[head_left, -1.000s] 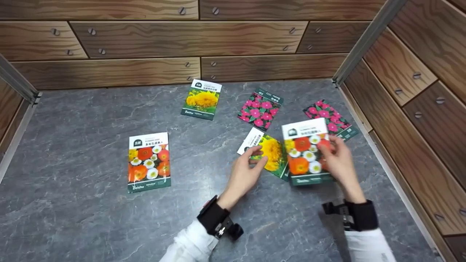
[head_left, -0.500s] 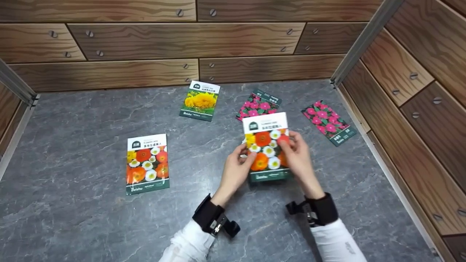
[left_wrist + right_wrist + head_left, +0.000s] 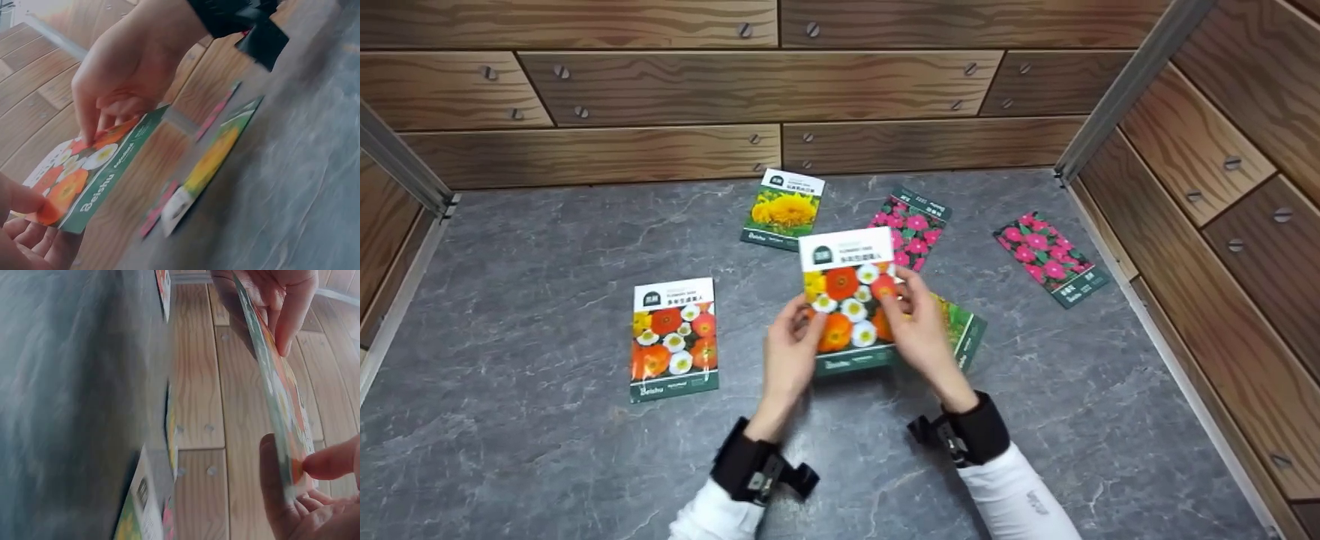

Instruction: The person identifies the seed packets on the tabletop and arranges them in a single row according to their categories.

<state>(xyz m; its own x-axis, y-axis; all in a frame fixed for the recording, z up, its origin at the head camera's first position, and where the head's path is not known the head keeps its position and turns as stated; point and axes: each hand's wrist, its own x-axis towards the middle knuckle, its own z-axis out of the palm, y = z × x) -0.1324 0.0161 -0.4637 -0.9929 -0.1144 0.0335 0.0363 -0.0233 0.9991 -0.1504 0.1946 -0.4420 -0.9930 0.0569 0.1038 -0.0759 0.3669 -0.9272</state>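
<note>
Aloft, packet [image 3: 851, 300] between both grips [image 3: 790, 349] [image 3: 924, 330]

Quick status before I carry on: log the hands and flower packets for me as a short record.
Held: orange-and-white packet, raised off the grey surface
Left hand: pinches its left side
Right hand: pinches its right side
Lying at left: matching poppy packet
Lying at back: upper yellow packet
Partly hidden behind right hand: lower yellow packet
Pink packets: middle one, partly hidden; right one, lying angled
</note>
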